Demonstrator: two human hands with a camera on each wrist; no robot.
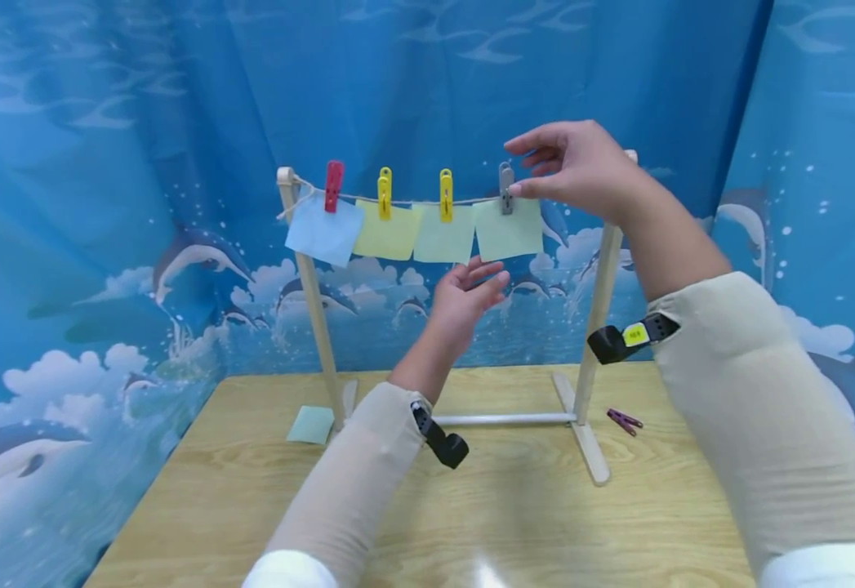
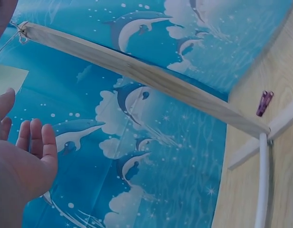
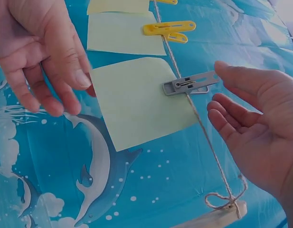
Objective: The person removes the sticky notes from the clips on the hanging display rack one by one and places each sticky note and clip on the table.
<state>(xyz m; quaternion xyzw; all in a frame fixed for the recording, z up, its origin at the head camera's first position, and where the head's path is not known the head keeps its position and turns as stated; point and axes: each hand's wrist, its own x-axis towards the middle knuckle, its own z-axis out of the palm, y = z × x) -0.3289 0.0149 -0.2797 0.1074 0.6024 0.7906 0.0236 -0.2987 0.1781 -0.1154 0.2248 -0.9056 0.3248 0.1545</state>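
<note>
A grey clothespin (image 1: 505, 189) clips a pale green paper square (image 3: 141, 102) onto a thin string (image 3: 210, 137). At that clothespin is my right hand (image 3: 262, 114), its thumb tip right by the handle end and its fingers apart and loosely bent. Below the hanging papers, my left hand (image 1: 465, 294) is palm up with fingers spread, near the lower edge of the green square and holding nothing. Further left on the string, two yellow clothespins (image 1: 446, 196) hold a green and a yellow paper (image 1: 389, 233). A red clothespin (image 1: 333, 186) holds a light blue paper (image 1: 324, 229).
The string runs between two wooden posts (image 1: 598, 310) of a stand, joined low by a white bar (image 1: 504, 419). On the wooden table (image 1: 515, 506) lie a purple clothespin (image 1: 624, 421) at right and a green paper square (image 1: 310, 425) at left. A blue dolphin curtain (image 1: 427, 90) hangs behind.
</note>
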